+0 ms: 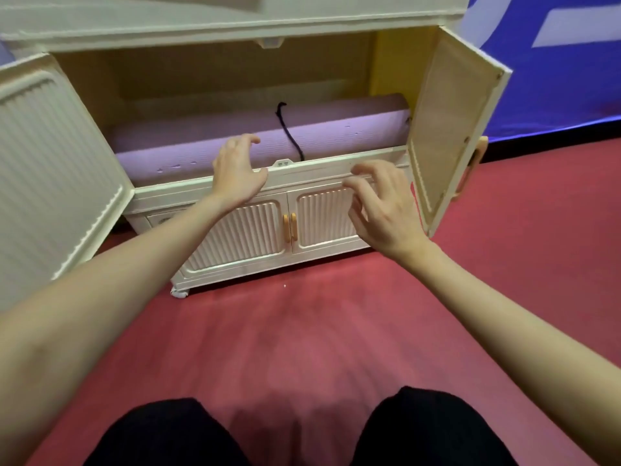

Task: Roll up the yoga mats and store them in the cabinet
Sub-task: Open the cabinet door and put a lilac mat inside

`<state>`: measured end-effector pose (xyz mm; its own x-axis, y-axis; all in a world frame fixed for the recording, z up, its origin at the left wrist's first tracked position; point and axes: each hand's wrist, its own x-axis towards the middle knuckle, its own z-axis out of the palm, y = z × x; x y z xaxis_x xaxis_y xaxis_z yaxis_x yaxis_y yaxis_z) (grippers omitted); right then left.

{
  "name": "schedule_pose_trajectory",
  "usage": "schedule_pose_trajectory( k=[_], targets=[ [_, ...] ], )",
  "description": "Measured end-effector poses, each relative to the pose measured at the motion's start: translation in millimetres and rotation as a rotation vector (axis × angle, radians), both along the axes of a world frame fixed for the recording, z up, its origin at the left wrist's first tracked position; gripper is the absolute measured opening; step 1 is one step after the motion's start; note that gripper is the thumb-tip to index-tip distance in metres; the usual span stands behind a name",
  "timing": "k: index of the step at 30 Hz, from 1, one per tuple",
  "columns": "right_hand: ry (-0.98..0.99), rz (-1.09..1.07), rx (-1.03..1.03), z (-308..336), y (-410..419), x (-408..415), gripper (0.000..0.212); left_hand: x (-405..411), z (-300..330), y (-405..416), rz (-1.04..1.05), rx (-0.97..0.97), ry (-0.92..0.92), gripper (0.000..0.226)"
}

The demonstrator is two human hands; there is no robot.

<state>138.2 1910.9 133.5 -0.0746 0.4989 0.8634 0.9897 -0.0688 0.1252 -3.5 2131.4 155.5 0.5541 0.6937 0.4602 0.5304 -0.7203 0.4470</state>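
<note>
The cream cabinet (208, 196) stands on the red floor (302, 331) with both upper doors swung wide, the left door (50, 156) and the right door (450, 129), so the compartment is open to me where I kneel in front of it. The rolled purple yoga mat (201, 142) lies lengthwise inside, filling the width, with its dark cord (289, 132) tied round the middle so that, I judge, it cannot unroll. The small lower doors (285, 227) are closed. My left hand (237, 169) hovers over the front ledge just beside the mat, fingers loosely spread, gripping nothing. My right hand (376, 203) hangs in front of the ledge, fingers relaxed and bent, also empty. Shutting the doors looks next.
</note>
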Motion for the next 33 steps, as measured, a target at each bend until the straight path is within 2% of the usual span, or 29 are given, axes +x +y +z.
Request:
schedule_pose_trajectory(
  k=[2, 4, 8, 12, 14, 16, 19, 23, 26, 29, 31, 33],
  targets=[
    [-0.007, -0.042, 0.167, -4.5, -17.1, -7.7, 0.028, -4.4, 0.8, -9.6, -0.029, 0.026, -0.002, 0.051],
    [0.069, -0.091, 0.335, -6.9, -28.9, -9.8, 0.031, -8.5, 3.9, -18.3, -0.049, 0.053, -0.008, 0.05],
    [0.434, -0.225, 0.538, -6.2, -33.5, -1.0, 0.049, -18.0, 13.3, -30.8, -0.092, 0.148, 0.011, 0.051],
    [0.728, -0.311, 0.454, -3.5, -20.1, -1.0, 0.067, -33.0, 25.0, -38.6, -0.091, 0.236, 0.015, 0.048],
    [0.784, -0.303, 0.373, -1.7, -10.8, -2.3, 0.06, -44.0, 32.7, -41.4, -0.047, 0.295, -0.002, 0.046],
    [0.776, -0.266, 0.304, 0.2, 2.2, -5.1, 0.044, -57.5, 40.9, -43.5, 0.028, 0.345, -0.016, 0.044],
    [0.819, -0.198, 0.266, 2.6, 31.3, -16.0, 0.028, -79.1, 49.9, -45.8, 0.149, 0.371, -0.024, 0.043],
    [0.898, -0.192, 0.3, 3.5, 73.9, -35.7, 0.031, -111.8, 56.1, -45.6, 0.291, 0.388, -0.06, 0.043],
    [0.947, -0.205, 0.326, 6.3, 94.7, -45.2, 0.031, -137.9, 61.9, -49.2, 0.35, 0.471, -0.129, 0.039],
    [0.979, -0.177, 0.208, 8.3, 113.4, -54.4, 0.04, -163.0, 72.8, -55.8, 0.425, 0.613, -0.119, 0.038],
    [0.99, -0.175, 0.088, 10.9, 125.0, -60.5, 0.055, -178.3, 85.4, -59.9, 0.55, 0.737, -0.01, 0.037],
    [1.008, -0.189, 0.021, 15.1, 133.7, -64.9, 0.064, -189.4, 100.9, -67.6, 0.736, 0.748, 0.128, 0.033]
  ],
)
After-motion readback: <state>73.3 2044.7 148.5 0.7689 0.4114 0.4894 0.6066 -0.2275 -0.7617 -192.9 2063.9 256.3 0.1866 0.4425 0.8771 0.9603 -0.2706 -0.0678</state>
